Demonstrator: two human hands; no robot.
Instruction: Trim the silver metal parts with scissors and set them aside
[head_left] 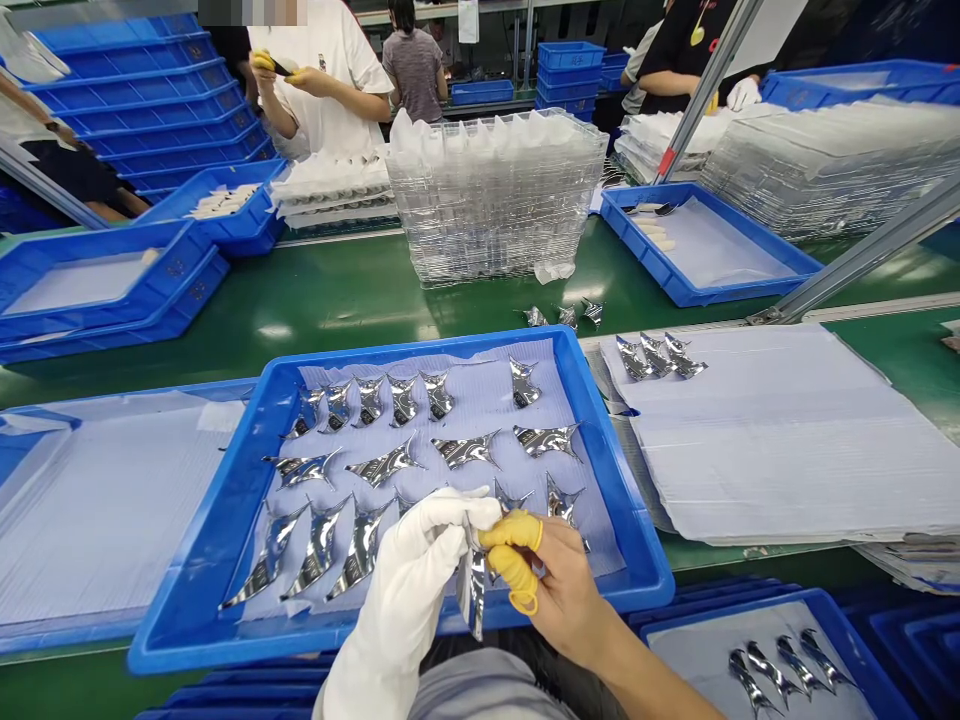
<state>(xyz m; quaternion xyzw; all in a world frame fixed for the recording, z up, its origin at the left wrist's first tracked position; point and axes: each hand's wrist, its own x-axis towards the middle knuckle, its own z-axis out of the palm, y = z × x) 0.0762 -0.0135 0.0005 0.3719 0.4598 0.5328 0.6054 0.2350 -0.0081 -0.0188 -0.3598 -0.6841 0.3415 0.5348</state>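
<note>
My left hand (420, 570), in a white glove, is closed on a shiny curved metal piece (472, 590) that hangs below its fingers. My right hand (551, 575), with yellow finger cots, pinches at the same piece's upper end from the right; whether those fingertips grip it or only press on it is hidden. Both hands are over the front part of a blue tray (637, 560). Rows of similar mirror-bright pieces, such as one metal piece (465, 450), lie on its white paper lining. My hands cover part of the front row.
White sheets (765, 430) lie to the right, with three metal pieces (660, 355) on them. Stacked clear plastic trays (495, 200) stand behind. A lower blue tray (810, 600) holds several pieces. A slanted metal post (862, 245) rises at right. Co-workers (322, 80) stand across the bench.
</note>
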